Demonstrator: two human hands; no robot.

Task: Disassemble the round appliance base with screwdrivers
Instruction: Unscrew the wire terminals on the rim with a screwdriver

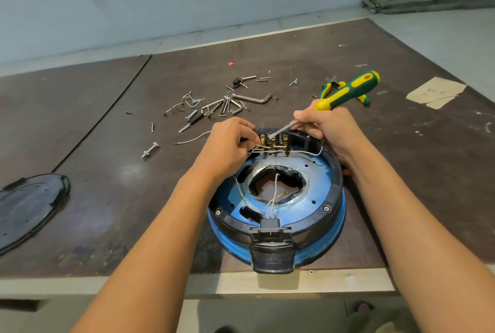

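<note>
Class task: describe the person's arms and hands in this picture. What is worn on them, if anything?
Both forearms are bare right to the bottom edge, with no sleeves in view. The left hand and the right hand wear no gloves. No watch, ring, bracelet or marking shows on either.

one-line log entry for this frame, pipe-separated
stage: freeing terminal wires | left hand: pinching white wire | right hand: screwdriver, tip at terminal block | appliance base: open, cover off at left

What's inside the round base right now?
Inside the round base: a blue plate with a ragged centre hole, thin white wires, and a terminal block at the far rim. The left hand covers the block's left end.
</note>
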